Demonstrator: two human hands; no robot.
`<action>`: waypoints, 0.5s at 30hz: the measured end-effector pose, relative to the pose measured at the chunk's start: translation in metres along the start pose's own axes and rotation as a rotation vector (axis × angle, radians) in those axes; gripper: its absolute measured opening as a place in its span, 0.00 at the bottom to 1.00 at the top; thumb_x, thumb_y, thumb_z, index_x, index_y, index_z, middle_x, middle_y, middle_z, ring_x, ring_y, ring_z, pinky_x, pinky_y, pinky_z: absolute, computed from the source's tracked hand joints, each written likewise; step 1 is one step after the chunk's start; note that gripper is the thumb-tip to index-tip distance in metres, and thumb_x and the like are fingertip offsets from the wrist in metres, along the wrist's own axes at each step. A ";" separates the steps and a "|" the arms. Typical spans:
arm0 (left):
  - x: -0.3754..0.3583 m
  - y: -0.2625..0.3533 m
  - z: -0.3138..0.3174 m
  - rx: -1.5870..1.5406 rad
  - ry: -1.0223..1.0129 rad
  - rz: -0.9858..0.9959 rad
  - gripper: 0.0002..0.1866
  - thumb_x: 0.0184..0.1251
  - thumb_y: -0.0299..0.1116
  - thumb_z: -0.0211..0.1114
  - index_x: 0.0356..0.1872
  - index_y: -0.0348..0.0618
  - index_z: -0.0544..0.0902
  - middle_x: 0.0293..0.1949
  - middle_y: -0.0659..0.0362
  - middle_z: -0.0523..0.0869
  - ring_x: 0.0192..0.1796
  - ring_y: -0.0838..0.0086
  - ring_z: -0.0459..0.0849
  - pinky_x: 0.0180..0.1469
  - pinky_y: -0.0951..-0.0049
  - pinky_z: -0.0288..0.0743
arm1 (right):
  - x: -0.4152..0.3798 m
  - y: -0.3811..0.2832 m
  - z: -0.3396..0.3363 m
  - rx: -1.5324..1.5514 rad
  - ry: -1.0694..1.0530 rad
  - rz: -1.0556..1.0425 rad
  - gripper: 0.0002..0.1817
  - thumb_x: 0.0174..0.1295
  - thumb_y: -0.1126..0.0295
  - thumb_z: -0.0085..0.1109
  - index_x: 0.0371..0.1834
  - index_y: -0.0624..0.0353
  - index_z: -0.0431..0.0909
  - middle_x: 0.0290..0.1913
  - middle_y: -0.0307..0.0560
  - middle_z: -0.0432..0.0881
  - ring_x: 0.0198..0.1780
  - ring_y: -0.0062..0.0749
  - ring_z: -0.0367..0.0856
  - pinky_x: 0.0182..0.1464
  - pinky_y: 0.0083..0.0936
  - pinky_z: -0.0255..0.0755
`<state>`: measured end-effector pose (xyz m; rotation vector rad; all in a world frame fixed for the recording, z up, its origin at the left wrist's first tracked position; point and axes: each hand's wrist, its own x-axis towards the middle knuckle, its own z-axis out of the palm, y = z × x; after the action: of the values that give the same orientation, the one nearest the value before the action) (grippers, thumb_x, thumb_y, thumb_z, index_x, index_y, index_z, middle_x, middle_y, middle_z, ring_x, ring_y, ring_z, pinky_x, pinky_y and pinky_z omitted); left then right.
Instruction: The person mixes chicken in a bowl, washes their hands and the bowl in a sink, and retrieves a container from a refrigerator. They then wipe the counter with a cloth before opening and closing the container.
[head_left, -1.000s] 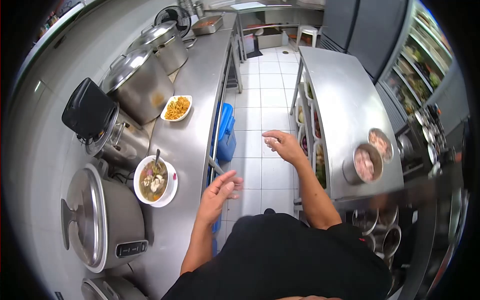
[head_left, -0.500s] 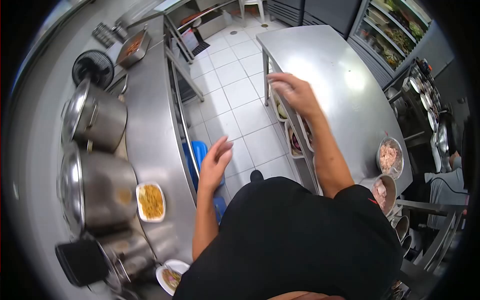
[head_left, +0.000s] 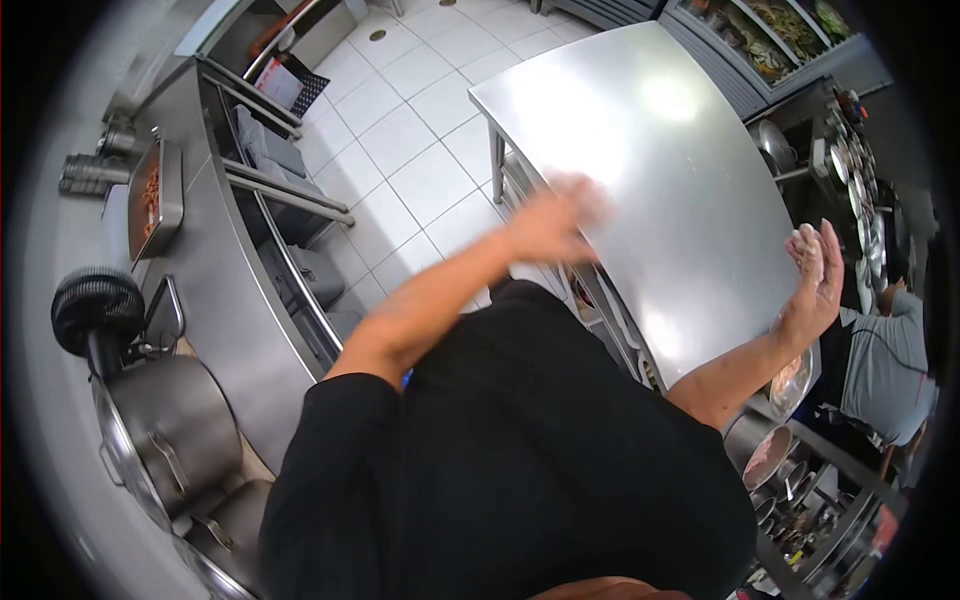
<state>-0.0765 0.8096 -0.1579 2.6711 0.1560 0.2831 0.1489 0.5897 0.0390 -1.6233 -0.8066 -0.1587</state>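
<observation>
My left hand is blurred by motion above the near edge of the steel table. Its thumb looks apart from the fingers, and I see nothing held. Over the table's right side, my right hand is raised with fingers stretched upward, open and holding nothing. Whitish residue shows on its fingertips. Partly hidden by my right forearm, a metal bowl of pale pink meat sits at the table's right end. Below it is a metal pot with pink meat inside.
Along the left counter stand a tray of reddish-brown food, a black fan and large lidded pots. A person in a grey shirt is at the far right. White floor tiles lie between counter and table.
My view and body have turned right toward the table. My left hand swung from the aisle to the table edge; my right hand moved across to the table's right side.
</observation>
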 end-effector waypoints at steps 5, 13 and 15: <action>-0.168 -0.272 -0.180 0.479 0.449 -1.341 0.45 0.66 0.69 0.51 0.73 0.43 0.65 0.74 0.35 0.56 0.78 0.44 0.52 0.72 0.39 0.52 | 0.080 -0.009 0.132 -0.046 -0.006 0.005 0.19 0.72 0.73 0.54 0.63 0.71 0.72 0.50 0.56 0.83 0.49 0.35 0.84 0.55 0.33 0.80; -0.358 -0.286 -0.240 0.069 1.029 -1.467 0.35 0.73 0.54 0.56 0.70 0.35 0.69 0.66 0.43 0.75 0.68 0.58 0.74 0.70 0.63 0.64 | 0.171 0.001 0.411 -0.001 -0.433 -0.118 0.18 0.72 0.73 0.53 0.63 0.65 0.75 0.49 0.49 0.84 0.47 0.28 0.82 0.54 0.28 0.78; -0.339 -0.300 -0.209 -0.109 0.804 -1.639 0.33 0.71 0.53 0.59 0.70 0.41 0.70 0.65 0.44 0.77 0.68 0.53 0.74 0.70 0.61 0.64 | 0.177 0.024 0.490 0.096 -0.486 -0.026 0.18 0.72 0.71 0.55 0.62 0.64 0.77 0.45 0.45 0.84 0.44 0.26 0.81 0.50 0.25 0.77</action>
<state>-0.4721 1.1126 -0.1664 1.3829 2.1803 0.6685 0.1317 1.1095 -0.0037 -1.5796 -1.1849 0.2638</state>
